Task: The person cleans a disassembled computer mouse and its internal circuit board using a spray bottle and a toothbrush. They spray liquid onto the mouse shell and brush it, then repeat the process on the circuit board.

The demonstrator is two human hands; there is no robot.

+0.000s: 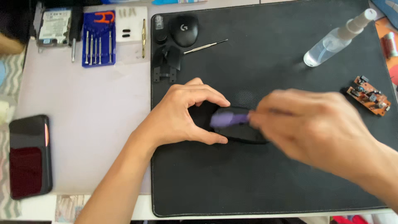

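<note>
Left hand: your left hand curls thumb and forefinger in a C about the left end of the black mouse shell, touching it and steadying it on the mat.
Right hand: your right hand is blurred; its fingers look pinched shut on a purple brush, though the blur hides the exact grip.
Mouse shell: it lies near the middle of the black mat, long axis roughly left to right, between your two hands.
Key relation: the brush tip points left from your right fingertips and lies over the top of the shell, just beside your left thumb; the right hand is the one working, the left only holds.
Far edge of mat: a black mouse cover, small black parts and a thin screwdriver sit near the far left corner.
Far right corner: a clear spray bottle lies tilted.
Right edge: a brown circuit board, well apart from the shell.
Table left of mat: a blue screwdriver set and a dark phone.
</note>
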